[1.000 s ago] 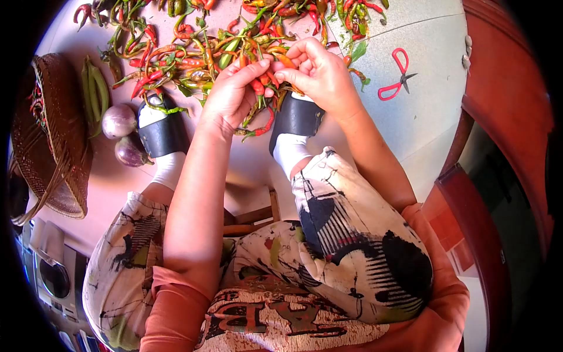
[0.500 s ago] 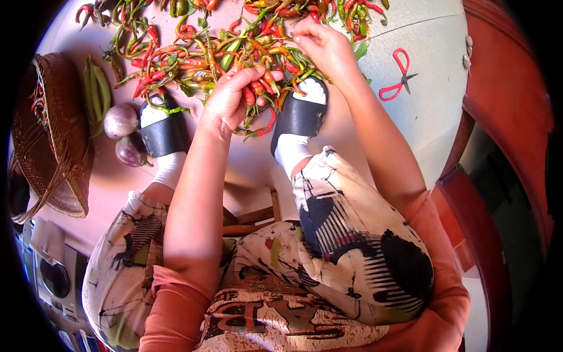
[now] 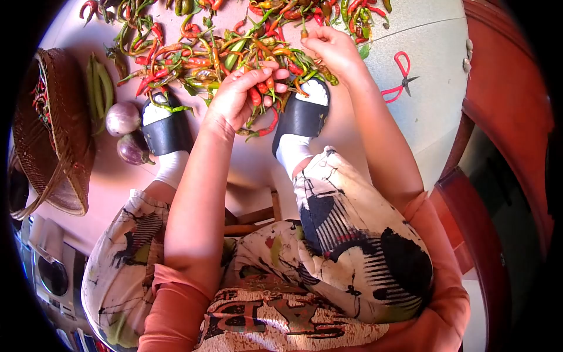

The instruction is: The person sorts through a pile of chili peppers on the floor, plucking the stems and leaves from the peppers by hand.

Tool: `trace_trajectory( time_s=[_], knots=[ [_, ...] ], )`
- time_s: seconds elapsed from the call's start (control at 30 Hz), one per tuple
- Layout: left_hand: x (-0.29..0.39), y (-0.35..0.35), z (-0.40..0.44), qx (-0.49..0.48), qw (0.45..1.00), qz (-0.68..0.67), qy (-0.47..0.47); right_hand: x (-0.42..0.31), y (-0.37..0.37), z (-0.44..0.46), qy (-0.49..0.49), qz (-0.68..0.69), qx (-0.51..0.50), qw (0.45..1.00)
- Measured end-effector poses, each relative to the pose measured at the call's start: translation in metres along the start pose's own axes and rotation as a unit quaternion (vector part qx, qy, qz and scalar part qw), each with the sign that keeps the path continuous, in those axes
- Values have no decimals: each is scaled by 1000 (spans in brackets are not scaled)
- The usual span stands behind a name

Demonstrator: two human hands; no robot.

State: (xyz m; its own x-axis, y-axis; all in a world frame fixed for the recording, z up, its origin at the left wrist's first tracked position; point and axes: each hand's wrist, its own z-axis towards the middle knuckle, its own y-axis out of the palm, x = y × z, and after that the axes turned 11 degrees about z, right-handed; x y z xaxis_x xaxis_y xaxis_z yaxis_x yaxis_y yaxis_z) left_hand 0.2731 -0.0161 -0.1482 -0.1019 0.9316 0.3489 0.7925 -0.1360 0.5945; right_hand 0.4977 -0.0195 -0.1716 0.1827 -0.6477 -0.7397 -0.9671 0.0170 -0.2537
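Note:
My left hand (image 3: 234,97), palm turned up and fingers curled, holds a few red chili peppers (image 3: 255,96) at the near edge of a spread pile of red and green chilies (image 3: 196,61). My right hand (image 3: 335,51) is at the pile's right side. Its thumb and forefinger pinch a small greenish-orange chili pepper (image 3: 304,33) by one end. A curved red chili (image 3: 268,128) hangs or lies just below my left hand; which of the two I cannot tell.
Red-handled scissors (image 3: 404,76) lie open at the right. On the left are two purple eggplants (image 3: 122,119), long green pods (image 3: 98,85) and a woven basket (image 3: 64,129) with chilies inside. My feet in dark slippers (image 3: 300,119) flank my left hand.
My right hand has shifted slightly right, and a small chili now shows in its pinch. My left hand stays almost in place with its chilies, its fingers moved a little.

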Motion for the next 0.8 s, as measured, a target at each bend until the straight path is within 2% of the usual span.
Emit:
trace_trajectory(
  time_s=[0.03, 0.07, 0.1, 0.13, 0.17, 0.23, 0.3, 0.37, 0.4, 0.43, 0.5, 0.53, 0.57, 0.63, 0.7, 0.77, 0.8],
  knots=[
    [1, 0, 1, 0, 1000, -2, 2, -3, -6, -4, -1, -2, -1, 1000],
    [1, 1, 2, 0, 1000, -5, 10, -5, -13, -12, 69, 157, -32, 985],
    [0, 1, 2, 1, 1000, -7, 17, -14, -14, -22, 139, 312, -62, 938],
    [1, 3, 1, 2, 1000, -7, 16, -24, -12, -31, 151, 377, -67, 912],
    [2, 5, 1, 13, 1000, 2, 15, -24, -10, -36, 151, 377, -67, 911],
    [3, 8, 2, 26, 1000, 11, 14, -21, -6, -41, 145, 402, -148, 892],
    [4, 8, 5, 42, 998, 28, 29, -18, 2, -42, 147, 360, -143, 910],
    [3, 6, 5, 56, 998, 25, 12, -19, 10, -37, 98, 164, -50, 980],
    [2, 3, 5, 70, 997, 23, -4, 9, 13, -25, 14, 175, -11, 984],
    [1, 1, 5, 71, 997, 24, -3, 8, 14, -18, 13, 176, -11, 984],
    [-2, -1, 3, 93, 994, 35, -34, 4, 17, -13, -186, 51, 42, 980],
    [-3, -1, 3, 94, 994, 35, -30, -1, 23, -10, -218, 48, 45, 974],
    [-4, 0, 4, 94, 995, 34, -31, -7, 26, -8, -218, 47, 45, 974],
    [-5, 2, 4, 91, 995, 27, -43, -19, 34, -3, -190, -186, 51, 963],
    [-4, 4, 5, 89, 995, 25, -44, -24, 47, 1, -190, -200, 71, 958],
    [-3, 6, 5, 85, 995, 22, -45, -26, 53, 4, -155, -306, 85, 935],
    [-3, 6, 4, 84, 995, 29, -43, -24, 54, 7, -146, -300, 80, 939]
  ],
)
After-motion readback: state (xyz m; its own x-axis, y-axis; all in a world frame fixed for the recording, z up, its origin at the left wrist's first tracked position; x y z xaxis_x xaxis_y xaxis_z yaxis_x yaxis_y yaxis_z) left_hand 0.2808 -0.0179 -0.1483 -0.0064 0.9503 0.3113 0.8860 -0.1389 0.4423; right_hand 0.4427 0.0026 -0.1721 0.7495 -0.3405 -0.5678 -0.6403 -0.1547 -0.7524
